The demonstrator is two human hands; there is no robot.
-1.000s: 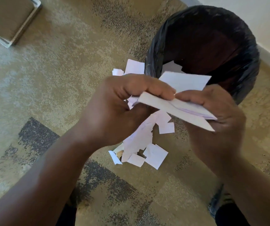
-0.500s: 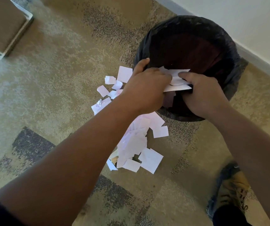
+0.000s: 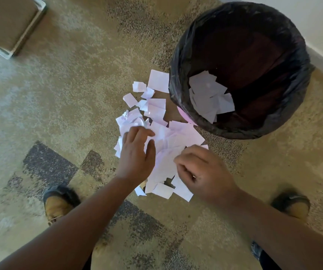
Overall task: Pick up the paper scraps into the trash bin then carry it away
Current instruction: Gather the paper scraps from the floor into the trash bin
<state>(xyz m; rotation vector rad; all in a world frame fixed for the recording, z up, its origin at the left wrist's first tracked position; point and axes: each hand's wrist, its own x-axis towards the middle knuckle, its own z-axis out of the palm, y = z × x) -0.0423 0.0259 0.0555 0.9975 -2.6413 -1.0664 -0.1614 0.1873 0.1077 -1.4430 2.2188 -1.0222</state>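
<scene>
White paper scraps heaped on carpet, black-lined trash bin just beside

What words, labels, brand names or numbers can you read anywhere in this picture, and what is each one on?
None can be read.
Paper scraps on the carpet: they look blank white from here; any print is too faint or blurred to tell.
Scraps in the trash bin: no text shows.
Black bin liner: no label shows.
Shoes: no brand mark can be read.
</scene>
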